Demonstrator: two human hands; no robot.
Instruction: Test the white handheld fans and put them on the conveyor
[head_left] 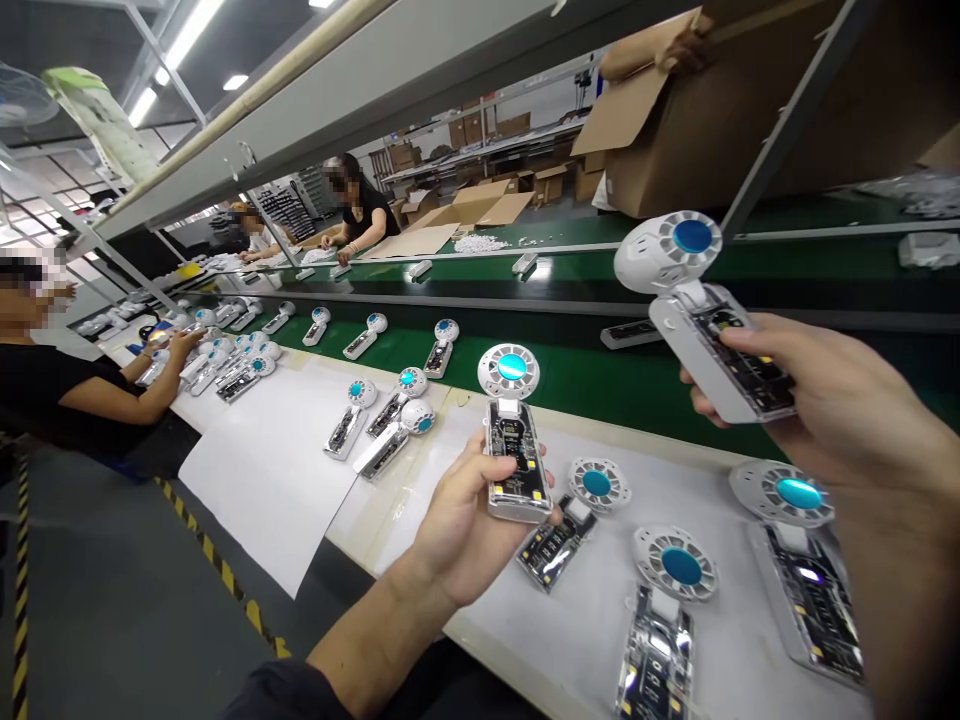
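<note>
Well, white-headed device (513, 428) between left thumb (489, 470) and fingers (556, 516)

The hands (471, 515) (836, 395) are bare, the left sleeve (289, 692) dark.

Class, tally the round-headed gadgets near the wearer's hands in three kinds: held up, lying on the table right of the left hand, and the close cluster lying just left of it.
Held gadgets: 2
Right-side gadgets: 3
Cluster gadgets: 3
Total: 8

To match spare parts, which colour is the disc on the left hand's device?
The disc is bright blue (head view).
</note>
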